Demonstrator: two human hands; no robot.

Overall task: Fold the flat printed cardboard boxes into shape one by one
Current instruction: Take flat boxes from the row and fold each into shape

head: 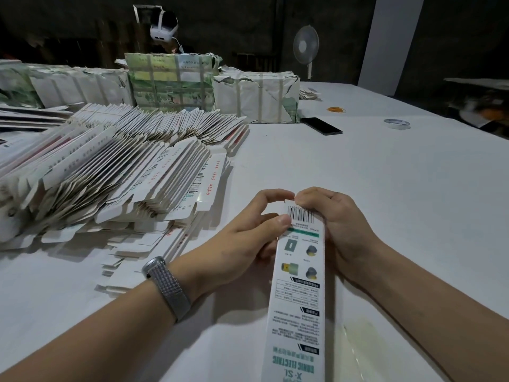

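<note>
- I see the box (298, 274) held over the table (385, 188), long and narrow, its barcode end pointing away from me.
- My left hand (248, 232) grips the box's left edge, thumb just below the barcode, index finger curled to the far end.
- My right hand (338, 224) clasps the right edge, fingers curled at that same far end, touching the left fingertip.
- The flat stack (115, 172) lies to the left, well apart from the box.
</note>
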